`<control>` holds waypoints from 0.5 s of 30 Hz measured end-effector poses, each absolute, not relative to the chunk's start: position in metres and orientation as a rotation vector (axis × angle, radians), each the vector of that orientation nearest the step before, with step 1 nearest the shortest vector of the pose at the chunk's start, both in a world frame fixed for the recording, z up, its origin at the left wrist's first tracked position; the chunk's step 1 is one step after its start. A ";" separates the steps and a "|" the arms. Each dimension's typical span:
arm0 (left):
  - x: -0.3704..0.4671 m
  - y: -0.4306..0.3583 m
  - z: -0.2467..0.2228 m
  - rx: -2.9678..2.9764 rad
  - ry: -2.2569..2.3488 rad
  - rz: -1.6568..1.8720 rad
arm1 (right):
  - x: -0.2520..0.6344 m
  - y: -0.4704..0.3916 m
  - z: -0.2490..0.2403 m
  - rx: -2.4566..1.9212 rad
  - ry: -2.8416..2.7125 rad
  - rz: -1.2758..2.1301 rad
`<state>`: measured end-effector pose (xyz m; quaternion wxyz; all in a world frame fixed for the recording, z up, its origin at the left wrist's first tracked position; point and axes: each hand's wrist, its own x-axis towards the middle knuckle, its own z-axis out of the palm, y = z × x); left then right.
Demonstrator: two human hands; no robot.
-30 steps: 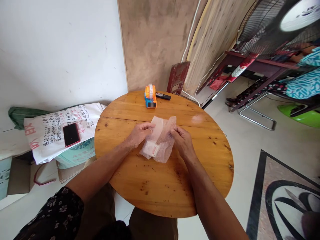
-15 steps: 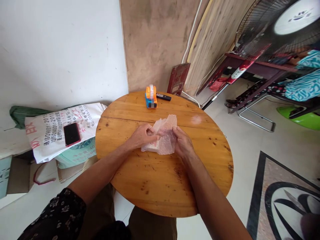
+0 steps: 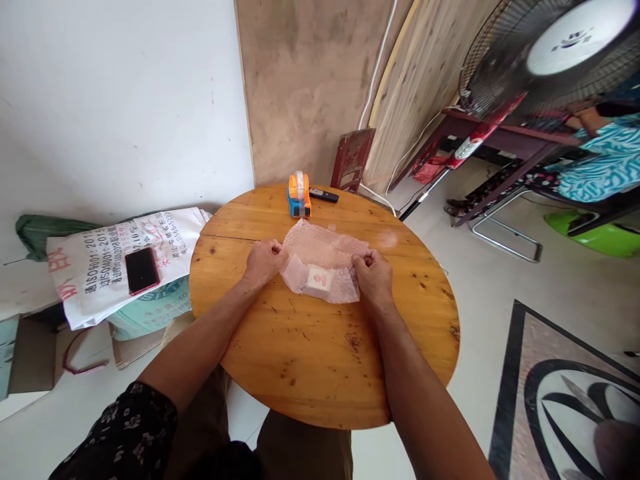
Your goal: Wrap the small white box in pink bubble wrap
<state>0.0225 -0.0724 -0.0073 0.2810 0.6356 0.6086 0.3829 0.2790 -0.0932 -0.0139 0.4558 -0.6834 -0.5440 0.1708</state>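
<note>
A sheet of pinkish, see-through bubble wrap (image 3: 325, 241) lies spread on the round wooden table (image 3: 310, 373). On its near half rests a small white box (image 3: 319, 277) with red print. My left hand (image 3: 267, 260) pinches the wrap's left edge between thumb and fingers. At the right edge, my right hand (image 3: 373, 270) is closed on the wrap in the same way. Neither hand touches the box. Beyond the wrap stands an orange and blue tape dispenser (image 3: 299, 195) holding a roll of tape.
A dark, slim object (image 3: 324, 195) lies beside the dispenser. To the left, a phone (image 3: 143, 270) rests on a white printed sack (image 3: 95, 267). A standing fan (image 3: 545, 60) is at the right, with a seated person (image 3: 600, 160) behind it.
The bubble wrap, folded and bunched before, is now opened out flat. My hands have moved apart to its two sides, and the white box shows uncovered.
</note>
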 end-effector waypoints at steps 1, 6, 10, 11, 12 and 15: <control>0.022 -0.072 -0.008 1.731 1.651 1.003 | 0.280 -0.094 -0.013 -1.788 -1.377 0.342; 0.025 -0.072 -0.009 1.722 1.673 1.083 | 0.278 -0.099 -0.008 -2.084 -1.491 0.191; 0.029 -0.078 -0.004 1.714 1.479 1.381 | 0.278 -0.103 -0.004 -2.080 -1.490 0.196; 0.030 -0.080 -0.003 1.724 1.379 1.387 | 0.279 -0.103 -0.003 -2.064 -1.488 0.196; 0.030 -0.081 -0.002 1.734 1.290 1.356 | 0.279 -0.104 -0.002 -2.050 -1.486 0.196; 0.030 -0.085 -0.001 1.761 1.181 1.208 | 0.277 -0.104 0.000 -2.050 -1.492 0.209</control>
